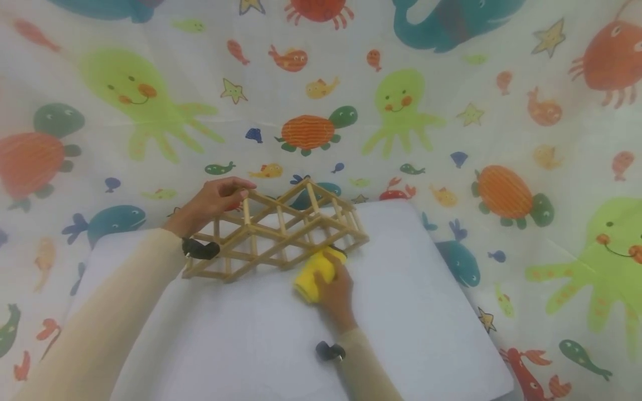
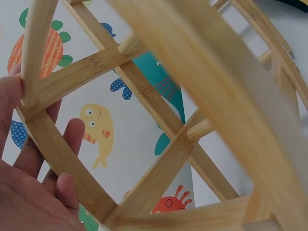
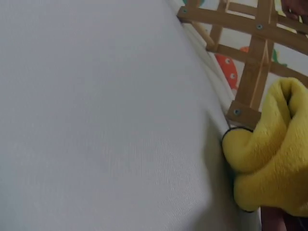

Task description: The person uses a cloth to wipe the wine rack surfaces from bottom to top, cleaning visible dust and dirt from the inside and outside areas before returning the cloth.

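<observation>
A wooden lattice wine rack [image 1: 249,229] of crossed slats and round dowels stands tilted across the back of the white table. My left hand [image 1: 213,201] grips its upper left corner; in the left wrist view the fingers of that hand [image 2: 36,192] curl around a slat beside a dowel. Bunched in my right hand [image 1: 338,292] is a yellow cloth [image 1: 307,283] with a dark edge, right at the rack's lower front slats. From the right wrist, the cloth [image 3: 274,154] overlaps a slat end near a screw, and it hides most of the right hand.
The white tabletop [image 1: 416,312] extends in front and to the right, its edge dropping off at the right side. Behind and around it hangs a sheet [image 1: 331,72] printed with sea animals. A dark band with a small device [image 1: 200,248] sits on the left wrist.
</observation>
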Demonstrator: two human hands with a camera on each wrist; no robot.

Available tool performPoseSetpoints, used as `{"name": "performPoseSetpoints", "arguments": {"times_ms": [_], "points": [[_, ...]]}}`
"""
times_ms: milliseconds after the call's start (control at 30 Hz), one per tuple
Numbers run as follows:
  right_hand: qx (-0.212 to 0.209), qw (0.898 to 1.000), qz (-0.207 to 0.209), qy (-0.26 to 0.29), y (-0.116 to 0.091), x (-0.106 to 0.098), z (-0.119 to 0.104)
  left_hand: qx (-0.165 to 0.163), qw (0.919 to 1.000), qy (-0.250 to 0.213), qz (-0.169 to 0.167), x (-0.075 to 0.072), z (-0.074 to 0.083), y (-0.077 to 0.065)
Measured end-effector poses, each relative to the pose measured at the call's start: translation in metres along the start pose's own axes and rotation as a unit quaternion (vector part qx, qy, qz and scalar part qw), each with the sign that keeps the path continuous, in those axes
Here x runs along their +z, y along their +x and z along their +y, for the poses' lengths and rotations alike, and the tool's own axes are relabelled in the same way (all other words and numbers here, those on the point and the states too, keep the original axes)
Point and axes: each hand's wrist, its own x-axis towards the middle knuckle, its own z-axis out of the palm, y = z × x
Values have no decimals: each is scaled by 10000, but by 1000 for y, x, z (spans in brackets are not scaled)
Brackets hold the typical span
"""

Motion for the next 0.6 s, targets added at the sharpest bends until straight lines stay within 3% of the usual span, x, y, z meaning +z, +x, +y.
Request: {"name": "performPoseSetpoints", "arguments": {"times_ms": [100,233,333,500,600], "points": [[12,9996,55,-290,-1,3,1,-11,10000,14,5,1,1,0],[329,9974,123,-624,-3,1,3,-80,9999,-63,25,2,-1,-1],[273,9988,236,-344,-8,0,-3,-126,9999,-88,17,3,-2,0],[-348,9960,804,179,-17,7,-18,-137,9998,-105,22,3,0,0],[-424,9964,683,267,-19,13,-20,-102,9999,-63,41,3,1,-1]]}}
